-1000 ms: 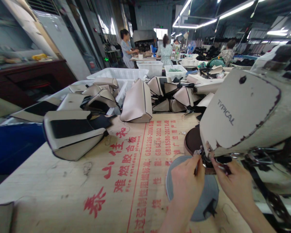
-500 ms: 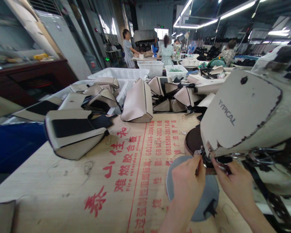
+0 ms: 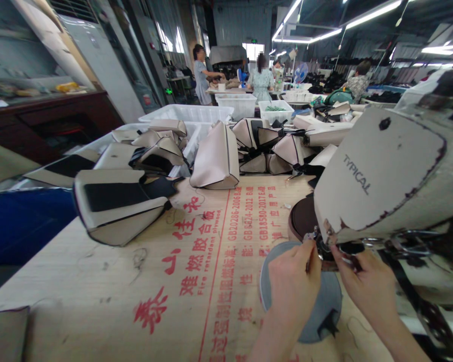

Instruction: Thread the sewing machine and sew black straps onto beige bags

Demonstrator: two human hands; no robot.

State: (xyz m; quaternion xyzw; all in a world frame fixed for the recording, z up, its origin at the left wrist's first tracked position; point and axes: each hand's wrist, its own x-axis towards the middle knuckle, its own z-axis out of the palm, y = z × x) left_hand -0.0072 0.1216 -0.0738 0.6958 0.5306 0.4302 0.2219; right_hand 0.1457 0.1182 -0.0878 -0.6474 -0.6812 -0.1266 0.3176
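At the needle end of the cream sewing machine [image 3: 377, 171], my left hand [image 3: 296, 281] is closed, its fingertips pinched together beside the metal parts. What it pinches is too small to make out. Opposite it, my right hand [image 3: 366, 284] is closed too, fingers curled around a small, partly hidden dark and shiny item under the machine head. Below both hands lies a round grey disc [image 3: 277, 291] with a black scrap [image 3: 328, 324] on it. A dark brown round piece [image 3: 302, 218] sits just behind my left hand.
A cream and black bag piece [image 3: 117, 206] lies on the plywood table [image 3: 109, 291]. Another cream bag [image 3: 217, 158] stands at its back edge. Several more bag pieces fill white bins [image 3: 189, 113] behind. Loose threads are scattered about. People [image 3: 261, 80] work at far tables.
The view has shifted very slightly. Both hands keep the same place and grip at the machine head.
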